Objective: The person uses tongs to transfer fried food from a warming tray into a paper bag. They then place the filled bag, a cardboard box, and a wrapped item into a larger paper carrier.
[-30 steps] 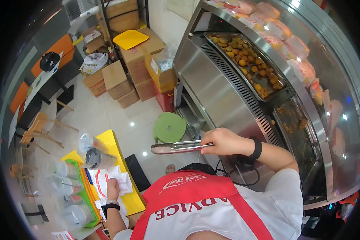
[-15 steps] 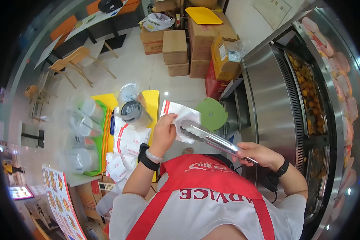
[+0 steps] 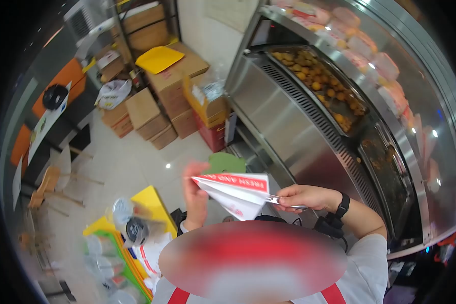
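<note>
While the white paper bag (image 3: 235, 196) with its red band is held up in mid-air, the left hand (image 3: 195, 195) pinches its left edge — apparently to keep the mouth spread toward the tongs (image 3: 289, 205). The right hand (image 3: 306, 196) grips the tongs' handles, wrist level, their tips hidden behind the paper — perhaps inside it — beside the steel warming cabinet (image 3: 289, 126).

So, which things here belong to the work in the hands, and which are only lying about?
In use:
white paper bag with red band, in the left hand
metal tongs, in the right hand
probably the steel tray of golden fried pieces

Lying about:
brown cardboard boxes
round green stool
flat yellow tray
clear lidded plastic cups
</note>
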`<action>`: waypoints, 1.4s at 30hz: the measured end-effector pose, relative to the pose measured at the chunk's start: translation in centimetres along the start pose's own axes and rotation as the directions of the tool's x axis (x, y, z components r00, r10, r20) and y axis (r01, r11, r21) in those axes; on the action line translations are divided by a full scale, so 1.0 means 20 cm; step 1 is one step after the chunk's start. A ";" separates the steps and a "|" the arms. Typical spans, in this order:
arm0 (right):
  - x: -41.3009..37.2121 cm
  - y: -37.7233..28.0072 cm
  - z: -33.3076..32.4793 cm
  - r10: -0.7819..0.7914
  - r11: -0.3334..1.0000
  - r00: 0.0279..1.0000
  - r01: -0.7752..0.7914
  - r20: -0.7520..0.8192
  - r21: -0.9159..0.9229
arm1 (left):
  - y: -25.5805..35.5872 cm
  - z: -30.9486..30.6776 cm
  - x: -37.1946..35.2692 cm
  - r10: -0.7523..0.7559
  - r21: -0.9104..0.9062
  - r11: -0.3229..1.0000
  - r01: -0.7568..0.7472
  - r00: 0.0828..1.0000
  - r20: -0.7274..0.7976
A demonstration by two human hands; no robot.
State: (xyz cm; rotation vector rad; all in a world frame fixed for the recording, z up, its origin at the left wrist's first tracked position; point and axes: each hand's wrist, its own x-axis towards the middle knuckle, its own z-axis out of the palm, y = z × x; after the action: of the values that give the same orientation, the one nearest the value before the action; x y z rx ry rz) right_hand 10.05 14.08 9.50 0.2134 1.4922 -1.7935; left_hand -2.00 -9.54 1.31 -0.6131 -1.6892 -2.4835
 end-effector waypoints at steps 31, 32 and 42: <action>-0.01 -0.69 -1.39 -0.392 0.863 0.124 -0.294 -0.911 -0.411 | -0.64 0.56 1.02 -0.613 -0.305 0.577 0.757 0.649 0.451; 0.03 -0.77 -1.41 -0.397 0.860 0.116 -0.300 -0.911 -0.413 | -0.65 0.54 1.06 -0.649 -0.304 0.523 0.796 0.603 0.465; 0.15 -0.95 -1.56 -0.146 0.941 0.122 -0.288 -0.982 -0.176 | -0.77 0.47 1.26 -0.700 -0.287 0.301 0.909 0.415 0.581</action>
State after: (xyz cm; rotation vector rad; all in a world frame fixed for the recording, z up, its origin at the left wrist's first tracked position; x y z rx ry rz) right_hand -14.88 40.67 12.97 1.6024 2.5986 -1.1228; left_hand -26.86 9.00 0.08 -0.1509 -1.5358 -3.9958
